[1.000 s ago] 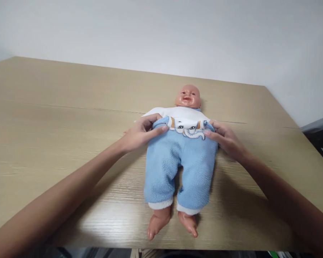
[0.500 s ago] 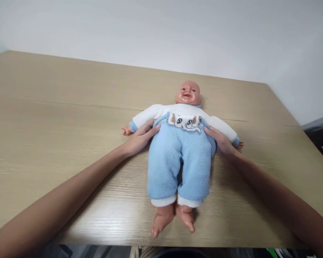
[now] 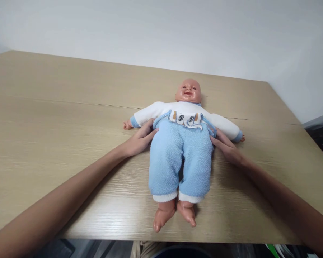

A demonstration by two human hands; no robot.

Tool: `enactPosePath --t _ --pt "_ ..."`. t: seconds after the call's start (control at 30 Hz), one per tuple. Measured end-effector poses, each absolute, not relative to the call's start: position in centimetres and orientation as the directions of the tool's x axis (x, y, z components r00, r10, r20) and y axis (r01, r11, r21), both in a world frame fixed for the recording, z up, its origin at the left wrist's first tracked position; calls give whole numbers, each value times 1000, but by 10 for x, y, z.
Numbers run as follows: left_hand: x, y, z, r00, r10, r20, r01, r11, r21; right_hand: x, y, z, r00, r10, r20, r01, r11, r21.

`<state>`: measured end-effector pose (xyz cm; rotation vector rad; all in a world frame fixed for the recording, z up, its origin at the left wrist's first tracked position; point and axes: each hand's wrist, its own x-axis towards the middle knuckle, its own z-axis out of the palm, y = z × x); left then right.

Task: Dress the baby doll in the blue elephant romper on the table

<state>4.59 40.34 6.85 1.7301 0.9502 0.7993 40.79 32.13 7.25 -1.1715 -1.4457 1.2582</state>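
A baby doll [image 3: 188, 92] lies on its back on the wooden table, head toward the wall and bare feet toward me. It wears a white fleece top [image 3: 156, 110] with light blue cuffs and fluffy light blue trousers [image 3: 167, 157] with white hems. An elephant face patch [image 3: 187, 119] sits at the front of the waist. My left hand [image 3: 141, 139] grips the trousers at the waist on the left side, thumb in front. On the opposite side my right hand [image 3: 226, 145] holds the trousers' waist edge. Some fingertips of both hands are hidden behind the cloth.
The light wooden table [image 3: 56, 118] has a thin seam running across it. A pale wall [image 3: 150, 32] stands behind its far edge. A dark object [image 3: 321, 130] is beyond the right edge, and my lap [image 3: 145, 249] shows below the near edge.
My right hand has shifted outward and slightly down along the trousers' side, its thumb now nearer the edge. My left thumb has also slid outward a little. The doll stays lying on its back.
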Motion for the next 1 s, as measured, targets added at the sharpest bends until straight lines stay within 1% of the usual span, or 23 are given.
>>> enactPosePath --t 0.07,0.13,0.17,0.23,0.3,0.4,0.47,0.57,0.73,0.8,0.9,0.97,1.0 --pt "57 395 66 381 923 42 113 -92 989 391 319 68 -93 995 -33 -133 -45 -990" --pt "69 388 65 291 957 -4 -40 17 999 379 319 65 -45 994 -101 -305 -110 -946" --pt "74 386 64 255 967 -18 -99 44 994 376 319 65 -35 991 -126 -345 -130 -930" --pt "81 383 64 210 977 -26 -147 58 987 373 319 64 -22 989 -146 -361 -144 -921" --pt "84 382 63 206 978 -25 -159 59 985 374 321 65 -9 990 -139 -334 -134 -933" --pt "83 385 62 267 962 -57 -171 106 980 376 322 68 -14 994 -112 -283 -111 -953" --pt "80 387 62 304 951 -59 -166 114 980 377 323 73 -47 995 -89 -268 -99 -958" --pt "73 393 64 349 937 0 -115 43 992 380 324 80 -101 994 -46 -265 -72 -962" --pt "59 403 73 421 904 80 102 -134 986 405 331 76 -191 980 -48 -184 -84 -979" --pt "53 408 74 448 888 104 171 -199 965 420 334 70 -222 973 -60 -115 -87 -989" --pt "45 414 74 508 855 106 284 -282 916 439 336 68 -290 951 -104 68 -88 -994" --pt "41 416 74 537 838 100 337 -321 885 444 335 71 -337 937 -90 207 -20 -978" --pt "39 416 74 542 835 93 345 -322 882 444 334 73 -352 934 -61 260 35 -965"
